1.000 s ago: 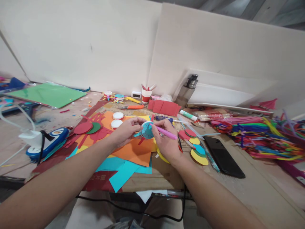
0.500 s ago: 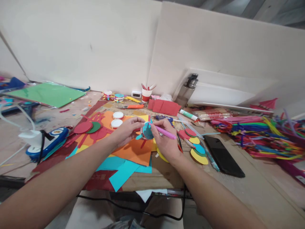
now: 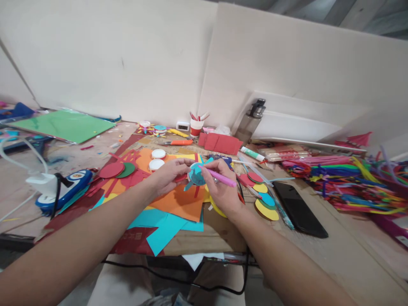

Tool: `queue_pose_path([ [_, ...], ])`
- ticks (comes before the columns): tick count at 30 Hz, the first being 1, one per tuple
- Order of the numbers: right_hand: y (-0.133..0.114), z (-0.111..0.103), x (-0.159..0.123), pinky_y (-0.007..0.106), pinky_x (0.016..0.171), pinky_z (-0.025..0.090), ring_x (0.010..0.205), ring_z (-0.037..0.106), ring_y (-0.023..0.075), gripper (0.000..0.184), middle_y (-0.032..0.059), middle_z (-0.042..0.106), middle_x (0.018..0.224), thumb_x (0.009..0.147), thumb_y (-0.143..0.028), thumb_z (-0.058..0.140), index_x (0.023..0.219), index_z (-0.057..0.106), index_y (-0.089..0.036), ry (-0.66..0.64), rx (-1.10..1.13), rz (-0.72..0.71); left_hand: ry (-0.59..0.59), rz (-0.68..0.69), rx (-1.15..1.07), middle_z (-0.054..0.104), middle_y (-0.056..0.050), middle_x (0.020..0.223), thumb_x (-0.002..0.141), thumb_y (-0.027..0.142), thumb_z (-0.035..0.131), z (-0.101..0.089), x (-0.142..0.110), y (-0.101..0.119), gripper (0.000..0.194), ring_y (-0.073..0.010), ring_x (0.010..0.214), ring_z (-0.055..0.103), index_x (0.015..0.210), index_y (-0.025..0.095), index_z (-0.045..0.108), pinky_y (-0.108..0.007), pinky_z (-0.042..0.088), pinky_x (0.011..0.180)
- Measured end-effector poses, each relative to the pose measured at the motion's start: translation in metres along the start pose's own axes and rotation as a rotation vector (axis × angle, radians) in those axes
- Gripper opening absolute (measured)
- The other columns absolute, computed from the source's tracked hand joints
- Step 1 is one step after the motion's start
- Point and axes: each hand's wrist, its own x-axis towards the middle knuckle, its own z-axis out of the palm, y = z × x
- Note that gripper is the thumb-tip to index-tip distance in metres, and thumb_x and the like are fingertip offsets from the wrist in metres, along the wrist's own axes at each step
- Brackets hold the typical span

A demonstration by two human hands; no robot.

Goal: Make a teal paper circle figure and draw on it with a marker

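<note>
My left hand (image 3: pixel 168 175) is closed on the left edge of a small round blue paper disc (image 3: pixel 196 175) with red and blue strips sticking out from it. I hold it just above an orange sheet (image 3: pixel 180 202). My right hand (image 3: pixel 223 193) grips a pink pen (image 3: pixel 221 178), whose tip touches the disc's face. Both hands meet at the middle of the table.
Coloured paper circles (image 3: pixel 263 197) and a black phone (image 3: pixel 299 209) lie right of my hands. A heap of pipe cleaners (image 3: pixel 347 180) fills the far right. Two white lids (image 3: pixel 157 159), a red cup (image 3: pixel 195 126), a bottle (image 3: pixel 250 121) and a green sheet (image 3: pixel 63 125) lie further back.
The disc has been turned in my left hand; its strips point in new directions. My left fingers shifted along its rim. The pen stays on the disc.
</note>
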Motion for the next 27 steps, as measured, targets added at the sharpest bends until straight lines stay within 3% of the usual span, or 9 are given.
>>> queue_pose_path([
  [5, 0.0017, 0.0005, -0.0003, 0.029, 0.064, 0.046, 0.071, 0.059, 0.0146, 0.011, 0.0024, 0.062, 0.077, 0.088, -0.029, 0.059, 0.083, 0.057, -0.02, -0.032, -0.082, -0.042, -0.002, 0.066, 0.024, 0.065, -0.002, 0.078, 0.07, 0.022, 0.073, -0.0004, 0.0005, -0.0026, 0.026, -0.0083, 0.062, 0.059, 0.093, 0.014, 0.067, -0.018, 0.046, 0.054],
  [27, 0.0016, 0.0002, -0.0002, 0.029, 0.065, 0.046, 0.07, 0.058, 0.0144, 0.009, 0.0014, 0.062, 0.076, 0.088, -0.027, 0.059, 0.082, 0.057, -0.02, -0.02, -0.1, -0.044, 0.041, 0.057, 0.016, 0.065, -0.003, 0.081, 0.066, 0.02, 0.073, 0.0037, -0.0012, 0.0001, 0.03, -0.0087, 0.063, 0.059, 0.094, 0.014, 0.066, -0.018, 0.046, 0.053],
])
